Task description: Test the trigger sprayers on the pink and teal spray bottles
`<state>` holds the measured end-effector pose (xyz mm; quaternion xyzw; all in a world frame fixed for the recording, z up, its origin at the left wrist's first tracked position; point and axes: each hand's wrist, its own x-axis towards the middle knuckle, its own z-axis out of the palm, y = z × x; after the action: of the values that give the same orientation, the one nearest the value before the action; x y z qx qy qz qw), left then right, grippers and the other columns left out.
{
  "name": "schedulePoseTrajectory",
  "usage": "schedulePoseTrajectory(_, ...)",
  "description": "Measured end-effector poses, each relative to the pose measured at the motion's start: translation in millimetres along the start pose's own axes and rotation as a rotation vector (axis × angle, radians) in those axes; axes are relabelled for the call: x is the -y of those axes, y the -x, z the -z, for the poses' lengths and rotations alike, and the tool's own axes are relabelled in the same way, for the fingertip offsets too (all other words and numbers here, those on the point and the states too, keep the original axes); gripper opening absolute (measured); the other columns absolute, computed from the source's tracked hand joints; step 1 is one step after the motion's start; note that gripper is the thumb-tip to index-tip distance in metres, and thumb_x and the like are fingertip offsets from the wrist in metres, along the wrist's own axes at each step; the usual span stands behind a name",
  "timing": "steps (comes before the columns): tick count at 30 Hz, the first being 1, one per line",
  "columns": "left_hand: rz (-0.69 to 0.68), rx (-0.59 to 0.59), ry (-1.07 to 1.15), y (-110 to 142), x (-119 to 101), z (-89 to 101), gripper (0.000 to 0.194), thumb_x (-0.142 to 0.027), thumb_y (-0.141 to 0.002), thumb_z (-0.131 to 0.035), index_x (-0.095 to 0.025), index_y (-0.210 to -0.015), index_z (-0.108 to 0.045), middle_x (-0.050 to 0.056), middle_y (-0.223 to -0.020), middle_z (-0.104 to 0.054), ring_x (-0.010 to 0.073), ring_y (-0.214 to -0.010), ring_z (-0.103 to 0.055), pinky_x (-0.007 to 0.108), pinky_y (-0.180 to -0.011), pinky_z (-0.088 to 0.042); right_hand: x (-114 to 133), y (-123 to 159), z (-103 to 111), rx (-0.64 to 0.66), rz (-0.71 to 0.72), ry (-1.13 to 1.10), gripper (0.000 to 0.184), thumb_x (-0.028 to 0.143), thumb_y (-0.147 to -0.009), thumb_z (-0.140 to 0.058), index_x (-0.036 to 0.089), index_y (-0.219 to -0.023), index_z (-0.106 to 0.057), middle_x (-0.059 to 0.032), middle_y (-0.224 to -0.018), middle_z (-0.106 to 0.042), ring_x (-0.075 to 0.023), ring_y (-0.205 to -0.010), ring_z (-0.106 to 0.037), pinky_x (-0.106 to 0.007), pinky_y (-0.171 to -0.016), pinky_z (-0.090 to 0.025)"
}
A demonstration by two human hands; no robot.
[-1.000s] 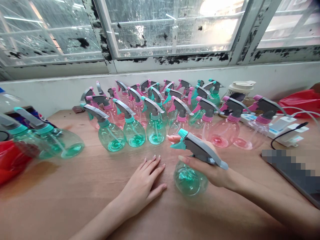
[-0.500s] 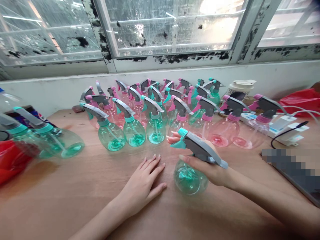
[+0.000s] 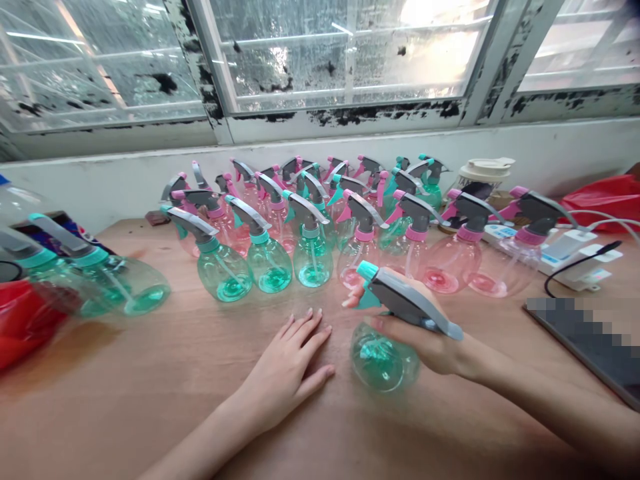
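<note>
My right hand (image 3: 425,333) grips a green spray bottle (image 3: 383,363) round its neck, fingers at the turquoise trigger. The bottle tilts slightly, its grey and turquoise spray head facing left; whether its base touches the table is unclear. Flat on the wooden table (image 3: 210,373) lies my left hand (image 3: 287,357), fingers stretched out, holding nothing. Beyond the hands stand several more spray bottles in rows: green ones such as the green bottle (image 3: 270,267) at left centre, and pink ones such as the pink bottle (image 3: 453,263) to the right.
Two green bottles (image 3: 145,293) stand at the left beside a red plastic bag (image 3: 25,327). At the right are a power strip (image 3: 565,253) with cables, a dark flat device (image 3: 580,347), a lidded paper cup (image 3: 483,177) and another red bag (image 3: 605,203). A window wall closes off the back.
My right hand has shifted slightly right and down with the spray bottle, and its fingers have drawn the trigger back. The left hand stays in place.
</note>
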<state>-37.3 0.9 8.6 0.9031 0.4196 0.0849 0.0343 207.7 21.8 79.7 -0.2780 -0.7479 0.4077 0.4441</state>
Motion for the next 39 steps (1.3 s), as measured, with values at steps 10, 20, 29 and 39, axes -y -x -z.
schedulePoseTrajectory(10,0.001,0.001,0.018,-0.7,-0.9,1.5,0.051,-0.047,-0.1,-0.048,-0.02,-0.143,-0.048,0.013,-0.153,-0.038,0.0304,-0.142,-0.033,0.053,-0.114,-0.028,-1.7,2.2,1.2,0.027,-0.03,0.043,0.041,0.01,-0.08,-0.055,0.028,-0.116,-0.061,-0.0037,-0.106,-0.068,-0.0171,-0.067,-0.065,-0.035,-0.072,-0.057)
schedulePoseTrajectory(20,0.009,-0.006,0.025,-0.3,-1.5,2.2,0.052,-0.048,-0.1,-0.048,-0.018,-0.143,-0.048,0.013,-0.153,-0.038,0.0302,-0.142,-0.033,0.052,-0.115,-0.029,-5.4,3.2,1.1,0.029,0.05,0.004,0.055,0.008,-0.083,-0.054,0.03,-0.134,-0.054,-0.0058,-0.127,-0.063,-0.0252,-0.114,-0.063,-0.037,-0.089,-0.055)
schedulePoseTrajectory(29,0.006,0.007,-0.003,-0.8,-2.1,2.7,0.052,-0.05,-0.101,-0.045,-0.019,-0.143,-0.047,0.013,-0.154,-0.037,0.0289,-0.142,-0.033,0.052,-0.115,-0.029,-3.4,1.7,1.9,0.046,0.063,0.02,0.054,0.009,-0.083,-0.053,0.028,-0.133,-0.055,-0.0057,-0.128,-0.064,-0.0265,-0.119,-0.06,-0.041,-0.094,-0.053)
schedulePoseTrajectory(39,0.004,-0.003,0.013,-0.6,-1.4,0.8,0.052,-0.048,-0.1,-0.047,-0.019,-0.143,-0.047,0.013,-0.154,-0.037,0.0296,-0.143,-0.032,0.052,-0.115,-0.029,-4.4,1.9,2.1,0.038,0.066,0.035,0.046,0.01,-0.082,-0.053,0.025,-0.125,-0.059,-0.0056,-0.119,-0.067,-0.0238,-0.106,-0.065,-0.038,-0.089,-0.053)
